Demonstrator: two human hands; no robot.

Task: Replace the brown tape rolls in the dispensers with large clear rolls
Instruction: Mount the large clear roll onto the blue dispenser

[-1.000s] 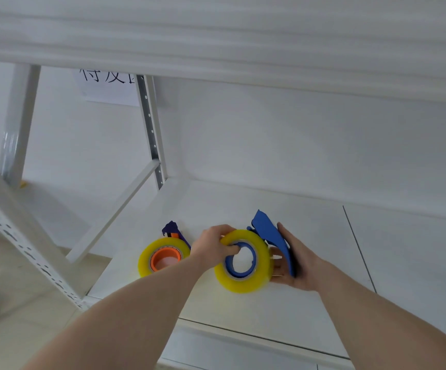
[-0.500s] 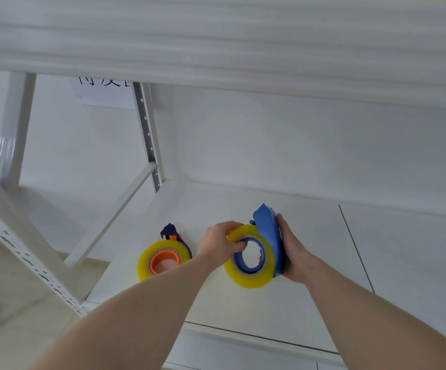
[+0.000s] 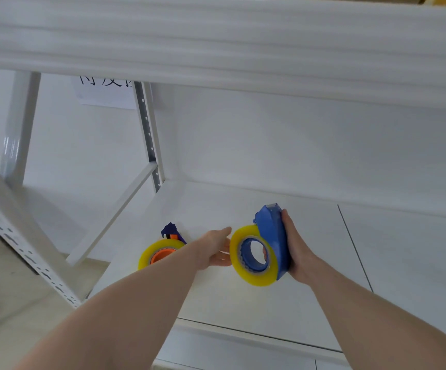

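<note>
The right hand (image 3: 298,252) grips the blue dispenser (image 3: 271,236) from behind, holding it above the shelf (image 3: 243,311) with a clear roll (image 3: 254,271) seated on its hub. The left hand (image 3: 214,249) is flat with straight fingers, holding nothing — its fingertips lie just beside the roll's edge, though contact cannot be confirmed. A second dispenser (image 3: 172,231) lies on the shelf to the left, also carrying a clear roll (image 3: 159,251) — no brown roll is visible, so the task appears nearly complete, with the held dispenser left to set down.
</note>
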